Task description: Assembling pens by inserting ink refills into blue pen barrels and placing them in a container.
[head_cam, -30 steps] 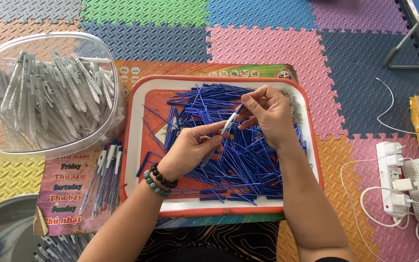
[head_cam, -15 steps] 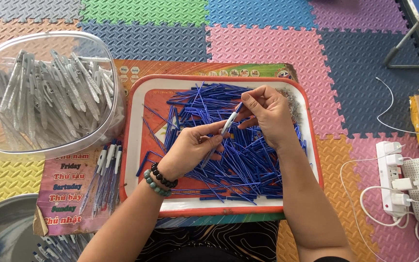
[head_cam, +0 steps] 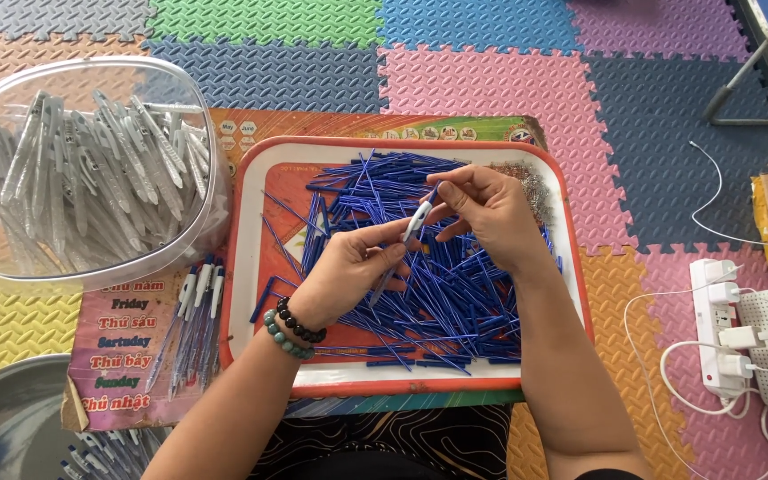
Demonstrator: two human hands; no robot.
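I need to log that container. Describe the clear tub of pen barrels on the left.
The clear plastic tub is round-cornered, see-through and lidless. It is heaped with pale grey pen barrels lying crisscross. It sits on the foam floor mat, tilted toward the camera, left of the red-rimmed tray. Neither hand touches it.

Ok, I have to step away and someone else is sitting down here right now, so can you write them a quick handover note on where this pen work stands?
Left hand: holds the lower end of a clear pen barrel over the tray.
Right hand: pinches at the barrel's upper end, where a blue refill sticks out.
Things: loose blue refills fill the red-rimmed tray; empty barrels are piled in the clear tub at left.
Done: a small batch of assembled pens lies beside the tray on the left.
Left: most refills and barrels are not yet paired; the one in hand looks unfinished.
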